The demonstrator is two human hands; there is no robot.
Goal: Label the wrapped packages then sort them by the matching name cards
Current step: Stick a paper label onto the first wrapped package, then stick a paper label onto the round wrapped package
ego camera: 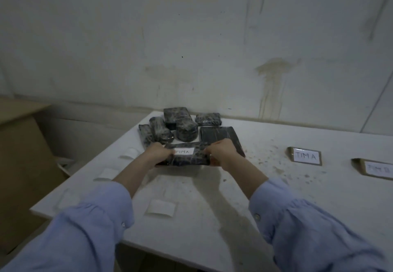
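— Where is the labelled package (pixel 184 158) just now?

— At about twelve o'clock from the person, near the middle of the white table (pixel 244 208), in front of the cluster of unlabelled packages (pixel 180 126). A white label (pixel 184 151) reading TIM A sits on its top face. Its long axis runs nine to three, straight across the person's front.

— And the hands?

— The left hand (pixel 158 151) clasps the nine o'clock end, fingers curled and pressed against the wrap. The right hand (pixel 222 151) does the same at the three o'clock end, fingers closed on the package. Whether the package rests on the table or is slightly lifted cannot be told.

— Which way does it have to go?

— The TIM A card (pixel 305 156) lies at about three o'clock from the package, well apart, with a second card (pixel 377 168), its writing blurred, farther out the same way. The package's long axis points roughly at the matching card, so the right hand leads and the left trails; the carry looks like a sideways slide end-first, probably without turning.

— Anything left to label?

— Loose blank labels (pixel 160 207) lie at six to nine o'clock from the package, so likely yes.
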